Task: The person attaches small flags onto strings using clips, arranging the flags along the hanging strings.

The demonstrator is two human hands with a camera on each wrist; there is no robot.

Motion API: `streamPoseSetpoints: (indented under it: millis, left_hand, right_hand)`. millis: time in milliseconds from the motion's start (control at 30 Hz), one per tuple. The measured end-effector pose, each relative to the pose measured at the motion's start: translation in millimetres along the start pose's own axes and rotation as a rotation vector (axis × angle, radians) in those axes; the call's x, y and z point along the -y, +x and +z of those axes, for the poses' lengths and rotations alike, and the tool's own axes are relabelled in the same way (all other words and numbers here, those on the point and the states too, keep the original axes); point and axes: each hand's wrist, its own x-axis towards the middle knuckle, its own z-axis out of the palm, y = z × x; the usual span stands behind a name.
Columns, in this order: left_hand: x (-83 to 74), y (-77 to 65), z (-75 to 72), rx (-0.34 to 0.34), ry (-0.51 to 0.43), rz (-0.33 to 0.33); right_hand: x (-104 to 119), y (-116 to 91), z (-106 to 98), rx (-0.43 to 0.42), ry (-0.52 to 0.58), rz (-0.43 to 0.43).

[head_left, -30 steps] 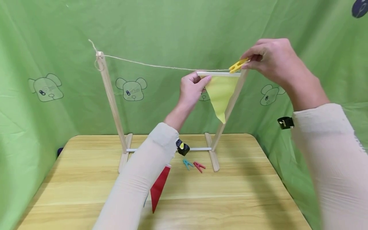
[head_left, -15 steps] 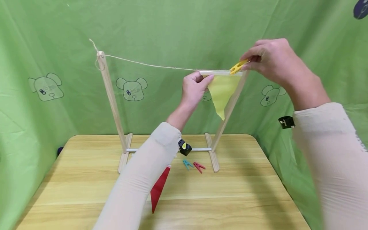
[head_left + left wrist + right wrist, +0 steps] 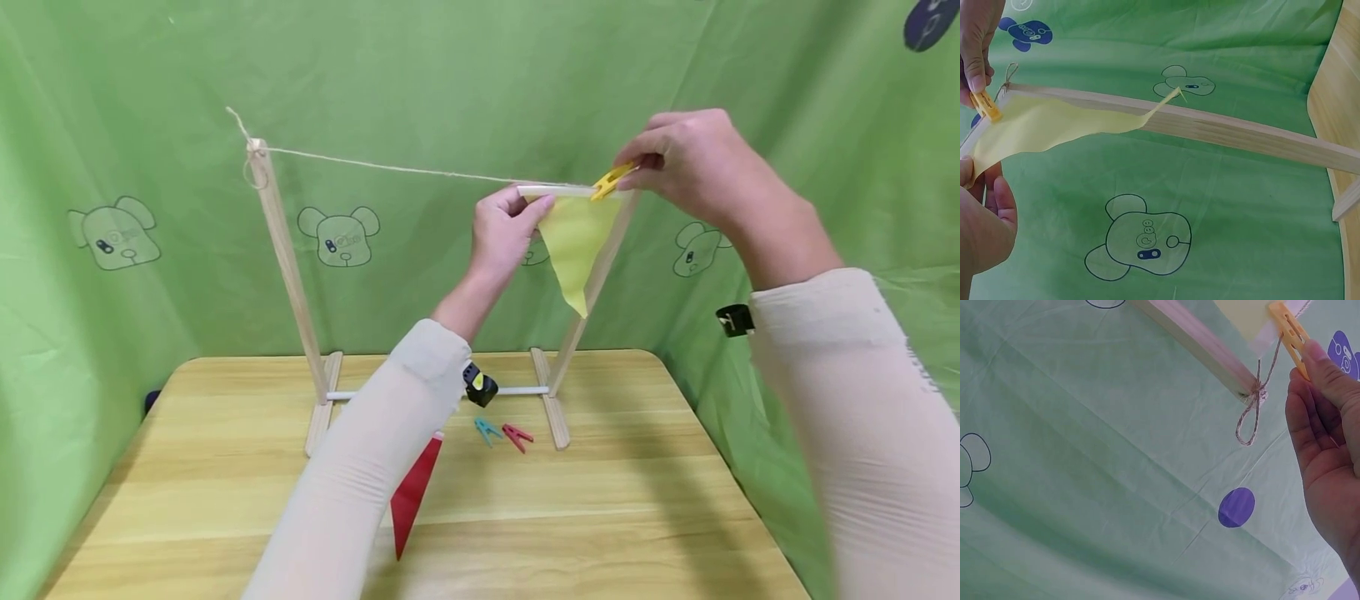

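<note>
My left hand (image 3: pixel 502 229) pinches the left end of the white top band of a yellow triangular pennant (image 3: pixel 576 242). The band lies along the string (image 3: pixel 390 169), and the pennant's tip hangs down with a curl. Between the thumb and fingers of my right hand (image 3: pixel 701 167) is a yellow clothespin (image 3: pixel 611 181). Its nose sits over the band and string near the pennant's right end. In the left wrist view the clothespin (image 3: pixel 985 106) overlaps the white band. The right wrist view shows the clothespin (image 3: pixel 1290 334) near the string's knotted loop on the post.
Two wooden posts (image 3: pixel 285 267) joined by a white rod (image 3: pixel 525 390) stand on the wooden table (image 3: pixel 600 517). A blue clothespin (image 3: pixel 487 431) and a red clothespin (image 3: pixel 517 437) lie between them. A red pennant (image 3: pixel 415 498) is partly hidden by my left sleeve. Green cloth surrounds the table.
My right hand and the yellow clothespin have shifted slightly left and down along the band. My left hand stays on the pennant's left end. The view has moved a little.
</note>
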Motion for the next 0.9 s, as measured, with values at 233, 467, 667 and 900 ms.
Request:
streamPoseSetpoints:
  millis: [233,467,667,900]
  left_hand:
    - [2.3,0.3,-3.4,0.008,-0.012,0.006]
    - [0.1,3.8,-3.2,0.005,0.019,0.027]
    - [-0.4,5.7,-0.7,0.021,0.014,0.020]
    - [0.4,5.2,-0.8,0.015,0.021,0.023]
  right_hand:
    - [3.3,1.5,3.8,-0.002,-0.019,-0.038]
    - [1.2,3.9,1.9,-0.015,-0.032,-0.059]
    - [-0.7,2.3,1.1,-0.019,-0.036,-0.072]
    - [-0.2,1.6,1.0,0.003,-0.023,-0.077]
